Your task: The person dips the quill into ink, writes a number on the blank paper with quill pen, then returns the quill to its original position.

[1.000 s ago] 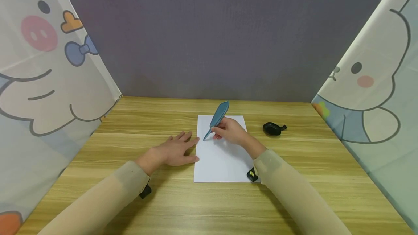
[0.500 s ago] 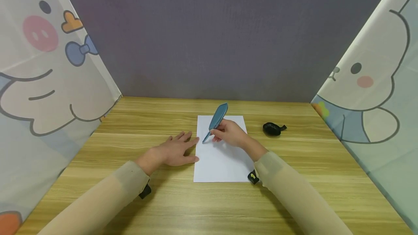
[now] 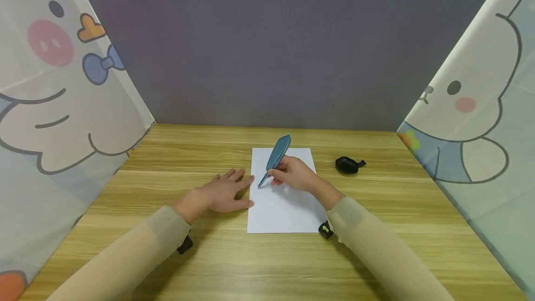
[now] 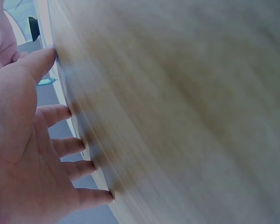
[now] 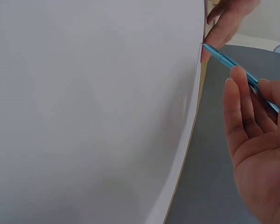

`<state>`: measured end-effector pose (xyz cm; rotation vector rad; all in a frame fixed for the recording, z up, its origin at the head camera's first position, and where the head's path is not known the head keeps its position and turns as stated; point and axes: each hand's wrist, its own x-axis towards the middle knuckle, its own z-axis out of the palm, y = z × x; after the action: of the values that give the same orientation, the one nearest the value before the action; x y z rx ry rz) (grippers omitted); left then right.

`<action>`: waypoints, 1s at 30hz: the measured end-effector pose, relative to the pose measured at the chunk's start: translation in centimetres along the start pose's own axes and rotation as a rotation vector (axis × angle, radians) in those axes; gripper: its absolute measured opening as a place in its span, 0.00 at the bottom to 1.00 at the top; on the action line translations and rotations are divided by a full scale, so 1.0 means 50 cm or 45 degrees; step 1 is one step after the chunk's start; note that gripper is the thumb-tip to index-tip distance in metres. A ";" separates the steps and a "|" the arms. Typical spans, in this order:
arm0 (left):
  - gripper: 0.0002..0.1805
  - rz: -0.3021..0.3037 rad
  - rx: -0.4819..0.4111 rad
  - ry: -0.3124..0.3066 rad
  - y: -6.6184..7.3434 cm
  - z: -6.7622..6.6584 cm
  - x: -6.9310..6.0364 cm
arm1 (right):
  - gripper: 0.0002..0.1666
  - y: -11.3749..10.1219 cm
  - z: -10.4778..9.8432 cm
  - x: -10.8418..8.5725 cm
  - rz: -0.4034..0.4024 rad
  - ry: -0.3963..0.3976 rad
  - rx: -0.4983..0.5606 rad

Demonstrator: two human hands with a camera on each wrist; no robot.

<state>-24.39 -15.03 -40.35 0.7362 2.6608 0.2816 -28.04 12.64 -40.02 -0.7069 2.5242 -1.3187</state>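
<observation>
A sheet of white paper (image 3: 280, 215) lies on the table. Over it, my right hand (image 3: 296, 173) pinches a blue feather-shaped pen (image 3: 277, 156) between thumb and fingers. The pen slants, its tip down at the left part of the sheet. In the right wrist view the pen's slim barrel (image 5: 231, 62) meets the paper near its edge; whether there is ink under the tip is too small to tell. Palm down, my left hand (image 3: 225, 193) lies with spread fingers at the sheet's left edge. In the left wrist view its fingertips (image 4: 97, 196) touch the surface.
A small black rounded object with a short tail (image 3: 348, 165) sits on the wood-grain table (image 3: 200, 147), right of the paper. A dark grey panel (image 3: 267, 50) stands behind, and cartoon-printed cloths (image 3: 480, 106) hang at both sides.
The pen tip has travelled a short way towards me along the left side of the paper, with my right hand moving along. My left hand has stayed in place.
</observation>
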 end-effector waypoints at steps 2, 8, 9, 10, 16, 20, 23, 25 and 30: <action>0.48 0.000 0.001 -0.001 0.000 -0.001 -0.001 | 0.11 0.000 0.000 -0.003 -0.005 -0.008 0.011; 0.48 0.008 -0.001 -0.002 0.000 -0.002 -0.001 | 0.12 0.000 0.003 -0.011 -0.034 -0.026 0.018; 0.48 0.010 -0.001 -0.001 0.000 -0.002 -0.001 | 0.12 0.000 0.003 -0.012 -0.034 -0.026 0.017; 0.47 0.011 0.000 0.000 0.000 -0.002 -0.001 | 0.11 0.000 0.003 -0.014 -0.035 -0.025 0.014; 0.48 0.014 0.003 0.006 0.000 0.000 0.000 | 0.11 0.001 0.004 -0.021 -0.043 -0.033 0.019; 0.48 0.009 0.005 0.006 -0.001 0.001 0.001 | 0.11 0.002 0.004 -0.025 -0.054 -0.046 0.030; 0.48 0.011 0.014 0.008 -0.001 0.001 0.000 | 0.11 -0.001 0.004 -0.028 -0.064 -0.060 0.038; 0.48 0.013 0.013 0.010 -0.001 0.001 0.000 | 0.11 -0.004 0.004 -0.030 -0.065 -0.072 0.050; 0.47 0.023 -0.001 0.016 -0.002 0.001 0.000 | 0.11 -0.009 0.003 -0.036 -0.060 -0.098 0.058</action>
<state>-24.39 -15.10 -40.41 0.7612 2.6673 0.2928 -26.26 13.21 -39.80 -0.7961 2.4238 -1.3333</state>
